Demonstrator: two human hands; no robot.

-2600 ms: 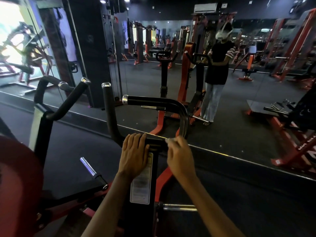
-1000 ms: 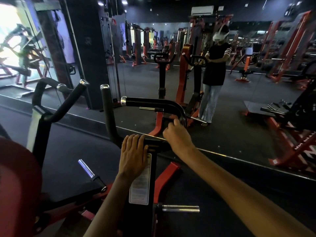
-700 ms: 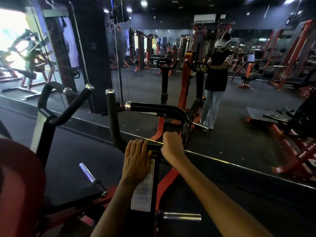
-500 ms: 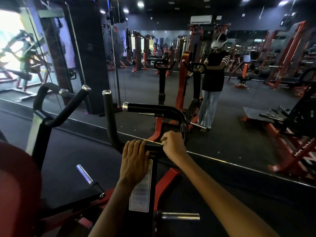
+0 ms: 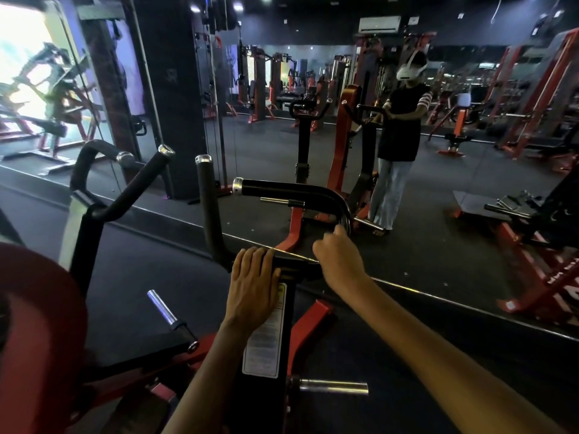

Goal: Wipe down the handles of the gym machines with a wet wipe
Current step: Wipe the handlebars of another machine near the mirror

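**Gym machine handles, mirror wall**

Left hand (image 5: 254, 286): fingers straight, lying flat on the black crossbar (image 5: 297, 264). Right hand (image 5: 340, 260): fingers curled round the lower bend of the curved black handle (image 5: 300, 194). Wet wipe: cannot tell, hidden if present. Upright handle (image 5: 208, 208) stands just left.

The curved handle (image 5: 297, 191) is glossy black with a polished metal end cap (image 5: 238, 185); the upright grip (image 5: 208, 202) beside it looks matt, like rubber or foam, also capped in shiny metal. The weight peg (image 5: 333, 386) is smooth bright metal. A glossy paper label (image 5: 264, 336) sits on the matt black post. Red frame (image 5: 308, 321) paint is smooth. The floor (image 5: 438, 252) looks matt and rubbery, the mirror (image 5: 282, 120) glassy
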